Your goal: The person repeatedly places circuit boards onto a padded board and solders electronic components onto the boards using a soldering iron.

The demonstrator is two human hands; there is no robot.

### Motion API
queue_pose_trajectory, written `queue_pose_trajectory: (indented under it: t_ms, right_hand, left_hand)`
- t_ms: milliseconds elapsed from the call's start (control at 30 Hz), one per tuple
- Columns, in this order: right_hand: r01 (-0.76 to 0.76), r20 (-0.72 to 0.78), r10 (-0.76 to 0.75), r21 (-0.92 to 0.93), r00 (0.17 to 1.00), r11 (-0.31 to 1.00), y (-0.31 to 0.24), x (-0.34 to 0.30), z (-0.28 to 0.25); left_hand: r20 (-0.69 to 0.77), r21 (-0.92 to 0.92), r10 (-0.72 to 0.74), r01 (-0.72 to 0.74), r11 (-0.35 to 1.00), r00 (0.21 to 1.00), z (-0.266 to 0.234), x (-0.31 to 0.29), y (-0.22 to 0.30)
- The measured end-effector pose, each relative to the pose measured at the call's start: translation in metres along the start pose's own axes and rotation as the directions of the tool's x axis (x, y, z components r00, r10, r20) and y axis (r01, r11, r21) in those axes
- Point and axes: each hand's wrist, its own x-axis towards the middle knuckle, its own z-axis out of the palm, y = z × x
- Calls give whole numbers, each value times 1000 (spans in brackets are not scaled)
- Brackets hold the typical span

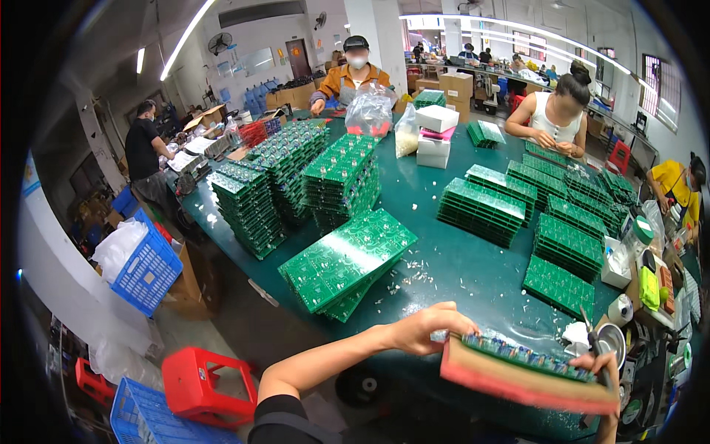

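My left hand (435, 329) is closed on the left end of a green circuit board (521, 354) crowded with small parts. Against the board lies a tan slab with a pinkish-red edge (518, 381), blurred by motion. At the other end, my right hand (603, 368) grips the board too. A slim dark pointed tool (592, 337) rises by that hand; whether the fingers hold it is unclear. Both are tilted above the green table (458, 288), near its front edge. Just beyond, a skewed pile of circuit boards (347, 259) lies to the left.
Tall board stacks (340, 174) stand at left, lower stacks (481, 211) at right. White scraps (414, 277) litter the middle. A metal bowl (611, 340) and supplies crowd the right edge. A red stool (203, 385) and blue crate (148, 270) are left. Co-workers sit across the table.
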Motion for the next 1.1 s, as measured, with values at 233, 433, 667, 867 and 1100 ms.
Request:
queue_pose_trajectory:
  t_ms: [233, 433, 667, 867, 1100]
  right_hand:
    - [280, 382, -26, -627, 924, 727, 49, -46, 0]
    - [389, 537, 38, -656, 843, 647, 59, -26, 9]
    - [255, 374, 51, -719, 926, 647, 52, -34, 18]
    - [-135, -61, 122, -587, 991, 798, 19, -41, 54]
    - [-173, -358, 21, -399, 933, 900, 2, -19, 130]
  left_hand:
    - [238, 435, 353, -425, 794, 905, 25, -24, -34]
    - [435, 388, 174, -359, 849, 883, 9, -17, -32]
    - [443, 364, -27, -152, 919, 896, 21, -7, -28]
    - [29, 356, -238, 212, 910, 971, 34, -18, -8]
    - [-135, 335, -347, 372, 866, 928, 38, 7, 13]
